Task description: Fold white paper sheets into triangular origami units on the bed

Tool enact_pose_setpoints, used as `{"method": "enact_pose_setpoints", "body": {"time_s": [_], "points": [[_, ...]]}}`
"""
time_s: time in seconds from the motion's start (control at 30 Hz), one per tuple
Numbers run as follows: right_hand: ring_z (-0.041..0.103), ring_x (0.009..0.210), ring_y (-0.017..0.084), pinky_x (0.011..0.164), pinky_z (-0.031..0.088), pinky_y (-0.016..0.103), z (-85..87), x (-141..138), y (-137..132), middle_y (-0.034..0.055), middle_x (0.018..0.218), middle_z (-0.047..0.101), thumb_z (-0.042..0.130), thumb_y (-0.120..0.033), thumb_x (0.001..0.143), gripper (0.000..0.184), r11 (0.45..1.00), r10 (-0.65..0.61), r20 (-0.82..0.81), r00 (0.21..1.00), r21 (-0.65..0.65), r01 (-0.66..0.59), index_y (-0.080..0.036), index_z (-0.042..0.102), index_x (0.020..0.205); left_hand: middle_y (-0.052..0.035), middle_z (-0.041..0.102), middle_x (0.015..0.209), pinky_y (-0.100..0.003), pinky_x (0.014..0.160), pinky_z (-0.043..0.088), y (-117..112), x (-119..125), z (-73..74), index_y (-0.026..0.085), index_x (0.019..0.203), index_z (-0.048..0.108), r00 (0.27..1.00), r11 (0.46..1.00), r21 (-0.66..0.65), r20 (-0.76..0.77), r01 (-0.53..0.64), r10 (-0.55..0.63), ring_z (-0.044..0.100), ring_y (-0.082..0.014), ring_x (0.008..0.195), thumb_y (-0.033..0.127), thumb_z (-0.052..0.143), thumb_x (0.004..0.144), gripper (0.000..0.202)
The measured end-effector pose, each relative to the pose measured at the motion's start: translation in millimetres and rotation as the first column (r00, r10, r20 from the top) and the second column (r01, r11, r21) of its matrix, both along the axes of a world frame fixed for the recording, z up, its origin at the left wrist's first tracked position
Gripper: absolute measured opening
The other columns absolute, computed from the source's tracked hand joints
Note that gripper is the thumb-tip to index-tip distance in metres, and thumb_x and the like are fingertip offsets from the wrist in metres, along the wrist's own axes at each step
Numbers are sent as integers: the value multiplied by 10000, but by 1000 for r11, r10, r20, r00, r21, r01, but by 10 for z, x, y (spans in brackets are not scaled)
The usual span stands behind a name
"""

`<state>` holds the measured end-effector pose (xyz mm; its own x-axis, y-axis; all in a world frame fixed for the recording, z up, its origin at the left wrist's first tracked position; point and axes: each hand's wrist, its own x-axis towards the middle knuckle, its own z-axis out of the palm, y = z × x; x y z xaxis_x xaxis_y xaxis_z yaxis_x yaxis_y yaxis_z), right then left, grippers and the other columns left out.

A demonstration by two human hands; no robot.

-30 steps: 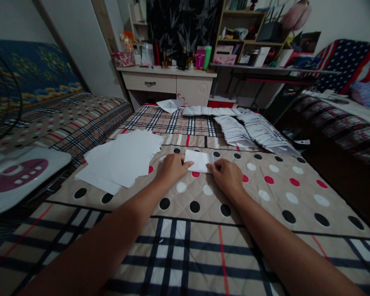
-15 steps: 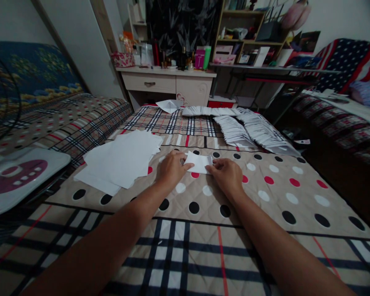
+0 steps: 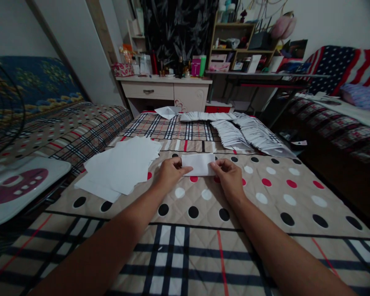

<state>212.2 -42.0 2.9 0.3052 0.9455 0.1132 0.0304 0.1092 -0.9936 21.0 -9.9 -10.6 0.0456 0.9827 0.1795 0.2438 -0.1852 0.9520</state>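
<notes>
Between my two hands is a small white folded sheet of paper (image 3: 198, 164), just over the patterned bedspread (image 3: 255, 213). My left hand (image 3: 172, 169) pinches its left end, thumb on the near face and fingers behind. At the right end my right hand (image 3: 228, 172) grips it the same way. To the left of my hands lies a loose pile of flat white sheets (image 3: 123, 164), fanned unevenly. Beyond my right hand, folded white papers (image 3: 230, 133) stand in tightly packed rows, with another row (image 3: 206, 116) running across the far end.
One creased sheet (image 3: 167, 112) lies at the bed's far edge. A white plastic lid with a purple panel (image 3: 18, 185) stands at the left. Past the bed is a white dresser (image 3: 148, 91) holding bottles and boxes. A desk with shelves (image 3: 234, 51) is behind, right.
The paper's curled, raised edge now lies flatter, and it looks like a wider, neat rectangle. My hands have stayed at its ends. The view has tilted slightly upward.
</notes>
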Motion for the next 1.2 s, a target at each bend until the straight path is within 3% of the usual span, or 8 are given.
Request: {"method": "enact_pose_setpoints", "body": {"time_s": [0.33, 0.5, 0.7, 0.9, 1.2], "points": [[462, 526, 102, 481, 358, 231, 7, 2, -8, -15, 599, 577, 797, -369, 633, 259, 998, 21, -61, 998, 54, -18, -171, 633, 658, 23, 542, 569, -215, 530, 355, -35, -11, 64, 138, 599, 628, 992, 998, 62, 125, -17, 9, 479, -99, 555, 392, 715, 705, 289], [542, 676, 132, 582, 412, 245, 8, 8, -2, 24, 781, 663, 756, -361, 699, 187, 985, 52, -80, 995, 165, -38, -180, 712, 711, 8, 601, 598, -225, 547, 390, -34, -13, 56, 140, 634, 668, 991, 999, 25, 128, 31, -34, 519, -113, 567, 372, 735, 673, 244], [563, 646, 131, 590, 430, 253, -18, 9, -2, 19, 726, 686, 803, -310, 648, 149, 989, 5, -119, 993, 149, 13, -183, 730, 675, -5, 630, 635, -229, 572, 413, -63, -1, 82, 136, 657, 678, 987, 998, 43, 157, 40, -46, 545, -119, 598, 381, 750, 677, 255], [537, 588, 115, 543, 420, 245, 0, -8, -14, 1, 669, 648, 839, -286, 590, 224, 990, -12, -153, 988, 140, 33, -177, 643, 588, -7, 657, 679, -223, 599, 438, -97, 26, 152, 139, 699, 696, 945, 1000, 17, 327, 12, -17, 554, -113, 618, 365, 762, 662, 238], [563, 654, 127, 599, 461, 259, 0, -11, 0, 1, 725, 636, 833, -281, 584, 268, 982, -33, -161, 986, 176, 62, -187, 582, 586, -11, 661, 667, -227, 593, 435, -115, 23, 181, 134, 692, 715, 949, 1000, -7, 314, -8, 10, 561, -121, 630, 406, 749, 668, 275]]}}
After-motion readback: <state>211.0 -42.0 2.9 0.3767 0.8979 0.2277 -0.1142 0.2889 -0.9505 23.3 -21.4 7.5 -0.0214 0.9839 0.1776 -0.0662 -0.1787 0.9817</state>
